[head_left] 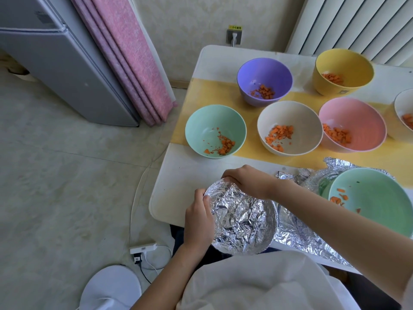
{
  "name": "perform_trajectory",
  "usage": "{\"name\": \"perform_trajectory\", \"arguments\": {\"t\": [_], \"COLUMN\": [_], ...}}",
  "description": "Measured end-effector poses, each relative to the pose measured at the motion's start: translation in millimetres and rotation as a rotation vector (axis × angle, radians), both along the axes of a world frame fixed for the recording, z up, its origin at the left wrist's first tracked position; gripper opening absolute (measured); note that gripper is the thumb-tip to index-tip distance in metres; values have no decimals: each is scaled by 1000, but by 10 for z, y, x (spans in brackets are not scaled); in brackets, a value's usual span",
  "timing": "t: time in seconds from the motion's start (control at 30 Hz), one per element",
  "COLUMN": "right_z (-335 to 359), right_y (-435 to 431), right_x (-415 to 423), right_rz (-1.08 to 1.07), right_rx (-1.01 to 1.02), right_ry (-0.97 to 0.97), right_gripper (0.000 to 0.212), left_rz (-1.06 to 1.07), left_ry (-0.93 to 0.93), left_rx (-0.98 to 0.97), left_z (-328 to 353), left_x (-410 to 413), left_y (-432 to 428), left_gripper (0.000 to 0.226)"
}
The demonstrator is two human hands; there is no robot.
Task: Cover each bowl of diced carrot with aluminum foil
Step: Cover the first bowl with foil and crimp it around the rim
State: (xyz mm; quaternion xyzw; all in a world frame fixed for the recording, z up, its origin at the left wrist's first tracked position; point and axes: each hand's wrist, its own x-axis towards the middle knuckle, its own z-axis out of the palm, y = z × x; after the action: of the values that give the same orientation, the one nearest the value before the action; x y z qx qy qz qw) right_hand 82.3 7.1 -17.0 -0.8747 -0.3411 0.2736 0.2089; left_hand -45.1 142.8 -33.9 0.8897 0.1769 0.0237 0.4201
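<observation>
Step in hand: rim crimping. The round bowl covered in crumpled silver aluminium foil [241, 218] sits at the white table's [190, 171] near edge. The left hand [197, 220] and right hand [245, 182] grip its rim, fingers curled. Next, likely: press the remaining edge down.

I see crinkled silver foil [241, 218], shiny and creased. The bowls beyond it are plain: mint bowl [207, 124], cream bowl [288, 115], pink bowl [357, 117], purple bowl [263, 72], yellow bowl [344, 63], each holding orange carrot dice [280, 135]. The surface [190, 175] is white with a yellow band [201, 90]; the curtain [125, 52] is mottled pink.
</observation>
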Motion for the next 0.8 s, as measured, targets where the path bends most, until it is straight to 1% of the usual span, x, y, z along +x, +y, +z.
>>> {"name": "perform_trajectory", "arguments": {"t": [0.1,0.2,0.27,0.4,0.53,0.6,0.7,0.8], "right_z": [-32,-22,-6,36,15,-28,-74,-59], "right_y": [-25,-17,12,11,-42,-71,-106,-110], "right_x": [-10,-17,-16,-27,-101,-135,-161,-176], "right_rz": [11,36,51,22,-61,-66,-83,-64], "right_rx": [15,53,79,114,174,176,174,197], "right_ry": [-38,-47,-34,39,6,-27,-66,-47], "right_gripper": [25,26,28,32,31,27,25,26], "left_rz": [-38,-48,-57,-61,-10,9,31,50], "left_ry": [26,46,34,12,-29,-23,-23,-29], "left_rx": [-24,-123,-148,-117,-81,-88,-84,-81], "left_z": [21,41,44,24,13,12,19,51], "left_x": [34,117,180,207,147,116,64,24], "left_y": [39,63,61,69,68,54,22,-6], "left_gripper": [15,24,23,21,21,21,23,23]}}
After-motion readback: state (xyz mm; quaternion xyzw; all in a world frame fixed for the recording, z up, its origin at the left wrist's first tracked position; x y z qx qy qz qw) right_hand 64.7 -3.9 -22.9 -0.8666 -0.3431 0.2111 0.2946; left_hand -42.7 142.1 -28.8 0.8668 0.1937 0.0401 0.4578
